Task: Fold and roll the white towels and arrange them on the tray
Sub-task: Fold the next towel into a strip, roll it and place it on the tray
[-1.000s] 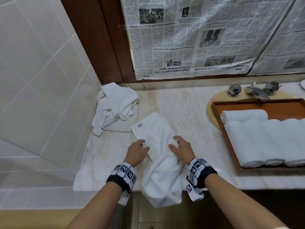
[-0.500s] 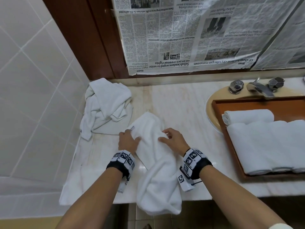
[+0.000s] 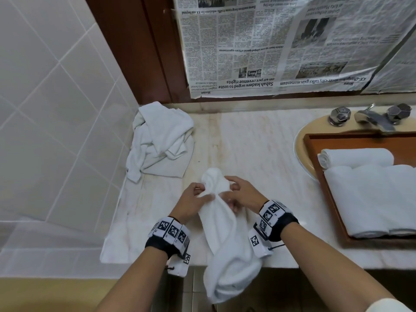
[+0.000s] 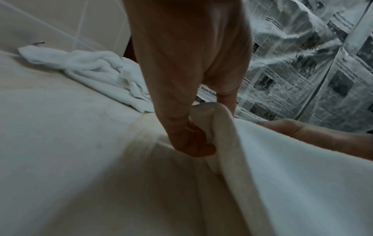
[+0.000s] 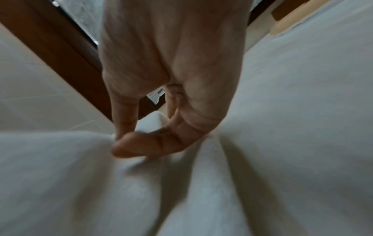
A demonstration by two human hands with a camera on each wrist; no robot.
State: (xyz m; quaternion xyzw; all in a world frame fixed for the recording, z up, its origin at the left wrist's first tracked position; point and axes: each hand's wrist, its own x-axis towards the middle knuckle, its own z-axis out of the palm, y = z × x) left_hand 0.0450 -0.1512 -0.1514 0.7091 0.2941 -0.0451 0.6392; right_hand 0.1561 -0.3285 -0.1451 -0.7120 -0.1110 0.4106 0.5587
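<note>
A long folded white towel (image 3: 225, 233) lies on the marble counter and hangs over its front edge. Its far end is curled into the start of a roll (image 3: 213, 180). My left hand (image 3: 194, 199) grips the roll's left side; in the left wrist view its curled fingers (image 4: 189, 143) press into the towel (image 4: 282, 175). My right hand (image 3: 242, 194) grips the right side, thumb and fingers (image 5: 141, 146) pinching the towel (image 5: 201, 191). A wooden tray (image 3: 324, 176) at the right holds several rolled white towels (image 3: 371, 199).
A crumpled heap of white towels (image 3: 159, 140) lies at the back left, against the tiled wall. The tray sits over a sink (image 3: 301, 149) with a chrome tap (image 3: 373, 119). Newspaper (image 3: 281, 46) covers the mirror behind the counter.
Both hands moved to the towel's far end and curled it toward me into a small roll. The flat far part seen earlier is now rolled up.
</note>
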